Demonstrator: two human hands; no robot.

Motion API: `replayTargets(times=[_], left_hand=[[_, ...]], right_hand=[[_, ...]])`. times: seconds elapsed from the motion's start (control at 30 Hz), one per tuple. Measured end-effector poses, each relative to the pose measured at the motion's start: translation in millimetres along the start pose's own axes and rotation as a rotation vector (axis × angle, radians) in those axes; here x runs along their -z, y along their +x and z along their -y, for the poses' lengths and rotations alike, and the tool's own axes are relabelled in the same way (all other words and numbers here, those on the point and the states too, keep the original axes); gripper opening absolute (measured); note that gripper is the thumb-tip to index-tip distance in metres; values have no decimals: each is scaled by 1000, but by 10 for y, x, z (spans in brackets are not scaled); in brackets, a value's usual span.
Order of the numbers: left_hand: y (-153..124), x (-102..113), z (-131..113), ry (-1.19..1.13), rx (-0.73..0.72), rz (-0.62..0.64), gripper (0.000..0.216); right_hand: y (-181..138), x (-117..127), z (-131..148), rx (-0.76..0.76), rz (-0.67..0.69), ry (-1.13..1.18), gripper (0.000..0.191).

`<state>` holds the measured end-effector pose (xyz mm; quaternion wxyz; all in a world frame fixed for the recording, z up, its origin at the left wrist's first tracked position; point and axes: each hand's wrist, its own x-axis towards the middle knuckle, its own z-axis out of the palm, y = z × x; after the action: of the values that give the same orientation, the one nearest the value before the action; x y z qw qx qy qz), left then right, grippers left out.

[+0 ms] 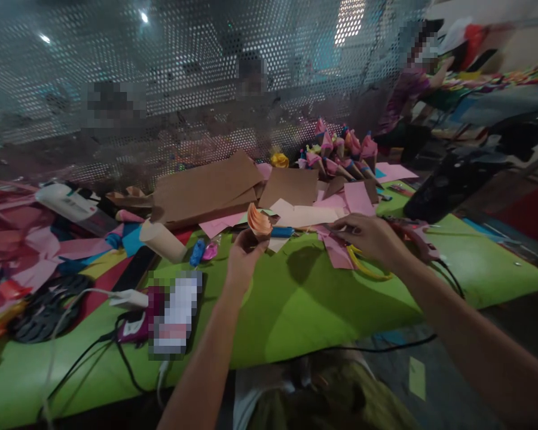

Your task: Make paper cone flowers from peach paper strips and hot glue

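Note:
My left hand is closed around the base of a paper ice cream cone, held upright above the table. Its orange top is pleated into a swirl; my fingers cover much of the brown lower part. Over pink paper scraps, my right hand has its fingers pinched together, and I cannot make out what is between them. Just below that hand lies a yellow-handled tool, seemingly scissors. A glue gun with a black cord rests right of it. A blue item lies between my hands.
Brown cardboard and several finished paper cones stand along the back. A paper tube, phone, power strip and cables occupy the left of the green table. A person sits at the far right.

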<state>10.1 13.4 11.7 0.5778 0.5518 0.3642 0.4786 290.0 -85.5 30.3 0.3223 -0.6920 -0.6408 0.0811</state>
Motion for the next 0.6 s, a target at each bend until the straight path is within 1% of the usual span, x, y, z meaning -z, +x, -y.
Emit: replayTargets(times=[0.03,0.1,0.2,0.3,0.4,0.5,0.6], left_hand=[[5,8,2,-1,0,-7,36],[11,18,10,2,2,-22,36],[8,21,22,10,9,-18,39],[-3,19,20,-1,16,-4,40],[-15,22,2,-1,25,-19,39],[-25,29,-20,14,30,-29,37],[-26,33,-26,18,40,-32,38]], right_hand=[[82,-51,30,13,34,-40,23],[245,-155,104,40,167,-269,29],[447,-309,246,49,252,-364,29],[562,-447,382,43,306,-420,24],[595,-532,466,23,329,-481,26],[574,-546,493,-7,335,-522,29],[535,-516,487,-15,354,-529,27]])
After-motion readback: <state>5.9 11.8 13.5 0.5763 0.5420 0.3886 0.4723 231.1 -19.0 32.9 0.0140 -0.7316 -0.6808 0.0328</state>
